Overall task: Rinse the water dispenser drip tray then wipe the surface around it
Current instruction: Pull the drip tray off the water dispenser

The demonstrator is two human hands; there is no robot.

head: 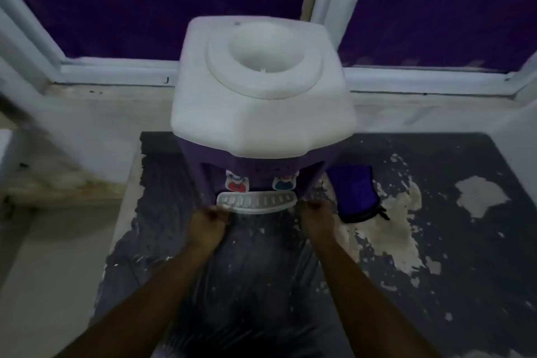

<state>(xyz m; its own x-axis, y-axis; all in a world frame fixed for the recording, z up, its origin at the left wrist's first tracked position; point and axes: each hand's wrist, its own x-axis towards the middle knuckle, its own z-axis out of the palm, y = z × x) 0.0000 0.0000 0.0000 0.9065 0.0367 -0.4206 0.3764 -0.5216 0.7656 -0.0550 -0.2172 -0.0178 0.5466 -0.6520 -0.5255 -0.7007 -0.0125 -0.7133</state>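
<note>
A water dispenser [261, 113] with a white top and purple body stands on a dark, worn counter [436, 270]. Its white slotted drip tray [257, 202] sits at the base under a red tap [236, 184] and a blue tap [283, 183]. My left hand [210, 219] has its fingers curled at the tray's left end. Curled the same way, my right hand [315, 212] is at the tray's right end. The blur hides whether the fingers actually grip the tray. A purple cloth [356, 197] lies on the counter just right of the dispenser.
Behind the dispenser runs a white window frame [116, 70] with dark purple panes. The counter's coating is peeled in pale patches [392, 227] on the right. A lighter floor or ledge [52, 256] drops off at the left.
</note>
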